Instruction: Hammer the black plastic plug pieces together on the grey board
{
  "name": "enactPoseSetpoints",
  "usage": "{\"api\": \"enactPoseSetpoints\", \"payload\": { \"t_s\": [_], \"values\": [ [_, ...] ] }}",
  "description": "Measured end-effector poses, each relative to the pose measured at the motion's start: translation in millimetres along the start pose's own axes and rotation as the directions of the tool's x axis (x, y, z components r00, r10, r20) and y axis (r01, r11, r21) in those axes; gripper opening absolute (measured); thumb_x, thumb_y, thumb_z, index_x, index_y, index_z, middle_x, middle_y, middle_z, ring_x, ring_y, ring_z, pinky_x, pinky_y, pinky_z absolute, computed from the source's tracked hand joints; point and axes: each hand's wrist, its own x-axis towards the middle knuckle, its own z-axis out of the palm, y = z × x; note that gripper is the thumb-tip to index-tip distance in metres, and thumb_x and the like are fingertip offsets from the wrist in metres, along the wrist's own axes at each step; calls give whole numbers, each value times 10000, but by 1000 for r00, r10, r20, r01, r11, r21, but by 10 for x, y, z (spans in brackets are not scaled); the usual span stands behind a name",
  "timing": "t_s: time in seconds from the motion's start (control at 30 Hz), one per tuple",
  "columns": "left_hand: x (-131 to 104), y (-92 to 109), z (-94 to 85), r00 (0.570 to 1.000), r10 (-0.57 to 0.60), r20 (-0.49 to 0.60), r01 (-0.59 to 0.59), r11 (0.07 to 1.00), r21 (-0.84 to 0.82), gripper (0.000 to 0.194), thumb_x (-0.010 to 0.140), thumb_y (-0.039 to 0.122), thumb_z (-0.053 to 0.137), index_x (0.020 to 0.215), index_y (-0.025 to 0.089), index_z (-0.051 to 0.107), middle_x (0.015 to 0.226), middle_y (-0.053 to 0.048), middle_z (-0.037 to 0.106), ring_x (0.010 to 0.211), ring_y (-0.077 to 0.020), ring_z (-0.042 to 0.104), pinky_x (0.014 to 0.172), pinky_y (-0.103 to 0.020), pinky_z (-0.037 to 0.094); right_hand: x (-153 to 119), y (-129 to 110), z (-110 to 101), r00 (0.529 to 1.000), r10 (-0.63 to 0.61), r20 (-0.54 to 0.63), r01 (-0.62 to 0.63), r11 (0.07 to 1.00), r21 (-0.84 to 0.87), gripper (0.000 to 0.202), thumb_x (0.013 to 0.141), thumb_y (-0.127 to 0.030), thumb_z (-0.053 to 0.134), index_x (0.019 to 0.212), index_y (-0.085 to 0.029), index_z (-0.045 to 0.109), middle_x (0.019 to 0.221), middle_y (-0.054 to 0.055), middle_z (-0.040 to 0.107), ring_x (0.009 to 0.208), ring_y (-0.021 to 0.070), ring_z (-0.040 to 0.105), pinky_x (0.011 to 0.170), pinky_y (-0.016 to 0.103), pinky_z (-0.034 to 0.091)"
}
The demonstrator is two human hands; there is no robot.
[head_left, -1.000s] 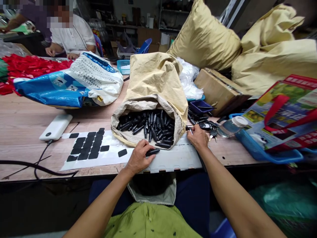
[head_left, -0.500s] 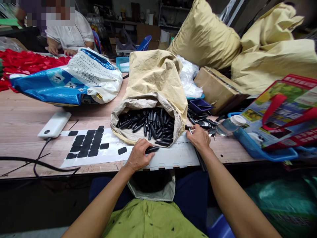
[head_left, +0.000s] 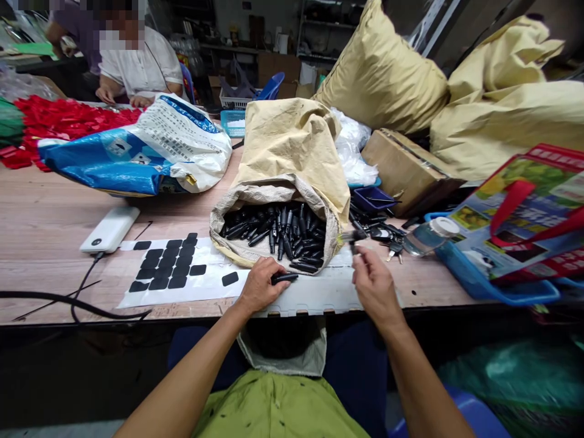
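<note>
At the table's front edge my left hand [head_left: 263, 285] is closed on a black pen-like piece [head_left: 285, 277], which points right. My right hand [head_left: 371, 281] grips a small hammer-like tool [head_left: 352, 238] with its head up; the head is blurred and partly yellowish. Between and behind my hands lies an open beige sack [head_left: 292, 137], its mouth toward me and full of black pen-like pieces [head_left: 274, 228]. Under my left hand is a grey-white board [head_left: 314, 295]. Left of it lies a white sheet [head_left: 207, 292] with rows of black rounded patches [head_left: 166, 261].
A white power bank [head_left: 109, 230] with a cable and a blue-white bag [head_left: 137, 152] are on the left. To the right are keys [head_left: 395, 248], a glass jar [head_left: 431, 236] and a blue basket [head_left: 502, 295]. A person [head_left: 141, 67] sits across the table.
My right hand has lifted the tool off the table beside the sack, its head now raised. My left hand keeps hold of the black piece. The view has shifted slightly.
</note>
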Motion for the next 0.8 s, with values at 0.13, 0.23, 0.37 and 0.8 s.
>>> {"api": "enactPoseSetpoints", "payload": {
  "t_s": [0.13,0.23,0.37,0.8],
  "values": [
    [13,2,-5,1000,-26,16,27,999,-25,127,795,216,793,895,205,715,873,-27,669,908,-233,559,831,-364,433,-352,-389,217,965,-256,63,237,946,221,314,1028,-344,456,1226,-212,662,1147,100,709,1064,225,666,942,354,532],
    [12,-12,2,1000,-26,8,26,997,-71,115,814,230,786,907,210,721,876,-26,673,917,-229,562,844,-362,432,-490,-534,342,941,-326,92,305,934,189,318,1039,-285,434,1266,-221,647,1118,93,707,1057,222,669,931,348,537],
    [8,-17,4,999,-37,-3,37,996,-76,103,799,219,795,839,207,701,851,-23,645,910,-226,555,823,-350,436,-584,-573,433,928,-356,112,345,933,104,332,1048,-259,422,1307,-233,628,1101,84,698,1011,213,681,906,327,546],
    [5,-19,27,999,-46,-27,44,997,-66,128,770,195,806,867,220,725,860,-27,681,907,-238,580,851,-386,444,-605,-403,421,951,-284,126,280,959,50,323,1037,-265,427,1267,-245,653,1046,70,709,976,213,688,857,320,544]
  ]
}}
